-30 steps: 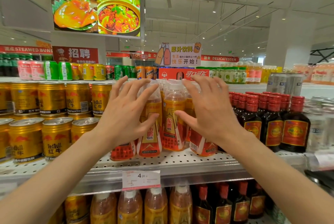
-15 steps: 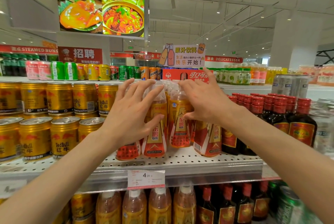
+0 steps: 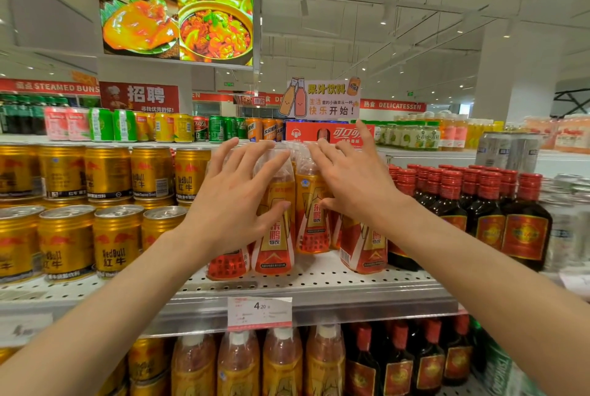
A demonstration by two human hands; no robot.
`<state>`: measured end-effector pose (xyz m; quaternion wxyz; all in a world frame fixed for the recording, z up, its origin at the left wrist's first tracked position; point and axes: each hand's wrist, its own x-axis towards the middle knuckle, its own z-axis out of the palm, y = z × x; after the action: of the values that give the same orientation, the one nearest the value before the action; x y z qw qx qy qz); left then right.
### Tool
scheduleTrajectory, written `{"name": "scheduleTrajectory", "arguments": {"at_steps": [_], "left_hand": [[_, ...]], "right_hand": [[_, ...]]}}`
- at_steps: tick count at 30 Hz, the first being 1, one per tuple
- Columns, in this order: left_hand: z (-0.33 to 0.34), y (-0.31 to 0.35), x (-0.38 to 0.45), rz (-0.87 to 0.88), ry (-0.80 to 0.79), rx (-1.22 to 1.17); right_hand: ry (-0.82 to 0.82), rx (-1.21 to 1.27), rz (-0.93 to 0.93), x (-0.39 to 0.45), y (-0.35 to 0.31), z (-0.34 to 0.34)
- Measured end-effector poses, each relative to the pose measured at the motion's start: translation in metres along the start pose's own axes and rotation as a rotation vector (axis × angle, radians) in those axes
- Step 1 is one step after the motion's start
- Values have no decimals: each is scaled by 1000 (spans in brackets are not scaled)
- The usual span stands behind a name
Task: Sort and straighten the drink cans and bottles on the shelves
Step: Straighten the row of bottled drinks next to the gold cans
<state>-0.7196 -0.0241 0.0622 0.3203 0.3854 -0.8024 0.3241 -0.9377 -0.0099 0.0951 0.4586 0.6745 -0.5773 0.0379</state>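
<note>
Gold cans (image 3: 108, 236) are standing at the shelf's (image 3: 319, 287) left end. The left hand (image 3: 233, 204) is pressing spread, straight fingers against the orange bottles (image 3: 311, 213) mid-shelf. The right hand (image 3: 354, 181) is doing likewise, fingers splayed. Dark bottles (image 3: 485, 210) are lining up rightward.

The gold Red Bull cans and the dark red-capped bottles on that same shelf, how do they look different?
The gold Red Bull cans are short metal cylinders with flat silver pull-tab tops; the dark red-capped bottles are taller, narrowing to necks with ribbed red caps. The cans stand stacked in two tiers at the left, while the bottles stand in one tier at the right. The cans are gold all over; the bottles look nearly black with red-and-gold labels. Both stand upright in rows on the perforated shelf.
</note>
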Motion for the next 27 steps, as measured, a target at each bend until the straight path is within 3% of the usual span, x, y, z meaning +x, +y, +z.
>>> {"name": "scheduleTrajectory", "arguments": {"at_steps": [3, 10, 17, 27], "left_hand": [[0, 1, 0, 1, -2, 7], [2, 2, 0, 5, 2, 19], [3, 0, -1, 14, -1, 24], [5, 2, -2, 22, 23, 36]], "right_hand": [[74, 159, 11, -12, 5, -3], [197, 533, 277, -49, 20, 9], [284, 825, 298, -53, 21, 8], [241, 917, 339, -61, 18, 5]]}}
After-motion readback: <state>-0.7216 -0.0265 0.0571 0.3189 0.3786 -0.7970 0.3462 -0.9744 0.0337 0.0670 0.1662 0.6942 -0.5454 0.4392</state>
